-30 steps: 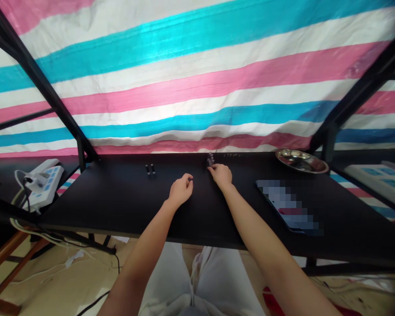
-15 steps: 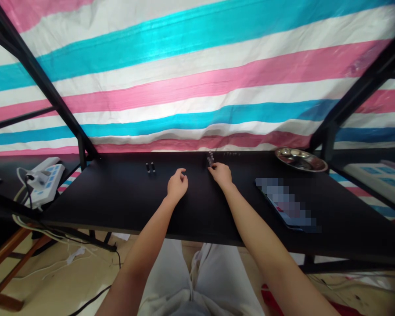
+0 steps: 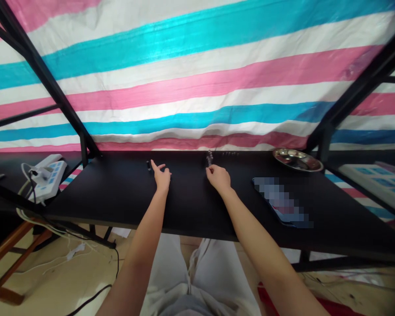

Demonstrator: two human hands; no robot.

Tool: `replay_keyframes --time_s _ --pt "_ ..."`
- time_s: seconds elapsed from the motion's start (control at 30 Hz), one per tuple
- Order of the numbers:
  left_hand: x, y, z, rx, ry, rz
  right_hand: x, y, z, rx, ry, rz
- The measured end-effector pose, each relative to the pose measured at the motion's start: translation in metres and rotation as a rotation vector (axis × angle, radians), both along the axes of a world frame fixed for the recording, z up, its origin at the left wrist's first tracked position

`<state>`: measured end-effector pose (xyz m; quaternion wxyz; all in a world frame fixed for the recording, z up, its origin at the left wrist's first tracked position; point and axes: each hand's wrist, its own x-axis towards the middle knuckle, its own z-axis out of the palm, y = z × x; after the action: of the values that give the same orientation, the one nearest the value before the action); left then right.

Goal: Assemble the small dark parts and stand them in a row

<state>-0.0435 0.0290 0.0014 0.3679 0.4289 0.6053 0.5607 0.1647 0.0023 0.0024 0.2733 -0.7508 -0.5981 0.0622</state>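
Observation:
My left hand (image 3: 162,177) is over the left half of the black table, palm down with fingers apart. It is beside a small black cylinder with a pale end (image 3: 148,165), and nothing shows in its grasp. A second cylinder, visible earlier, is hidden behind its fingers. My right hand (image 3: 219,177) is closed in a pinch near the table's back edge. At its fingertips stands a small clear, knobbly piece (image 3: 210,156), its lower part hidden by the fingers. Several tiny clear bits (image 3: 230,154) lie in a row to the right of it.
A round shiny metal plate (image 3: 298,159) is at the back right of the black table (image 3: 112,197). Nearer me lies a flat, blurred-out phone-like object (image 3: 279,202). White power strips (image 3: 51,180) with cables are on the left. Black metal frame bars and a striped sheet stand behind.
My left hand has moved left and its fingers have spread, now covering one of the two black cylinders. My right hand stays at the clear knobbly piece.

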Motion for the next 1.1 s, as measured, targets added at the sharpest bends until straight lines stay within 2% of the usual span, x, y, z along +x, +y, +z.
replay_keyframes --time_s 0.1,0.33,0.67,0.87,0.97,1.1 --pt "-0.001 0.001 0.000 0.032 -0.060 0.049 -0.003 -0.008 0.002 0.052 0.016 0.017" --pt "-0.003 0.006 0.003 0.079 -0.196 -0.001 -0.013 -0.023 0.005 0.159 0.055 0.143" --pt "-0.009 0.009 0.003 0.073 -0.200 -0.011 -0.015 -0.024 0.005 0.154 0.033 0.213" --pt "-0.003 0.006 0.007 0.087 -0.341 -0.032 -0.014 -0.023 0.000 0.204 0.071 0.252" --pt "0.002 0.001 0.008 0.091 -0.386 -0.137 -0.016 -0.023 -0.001 0.233 0.119 0.313" --pt "0.009 -0.009 0.012 0.092 -0.417 -0.397 -0.020 -0.021 -0.004 0.265 0.210 0.359"
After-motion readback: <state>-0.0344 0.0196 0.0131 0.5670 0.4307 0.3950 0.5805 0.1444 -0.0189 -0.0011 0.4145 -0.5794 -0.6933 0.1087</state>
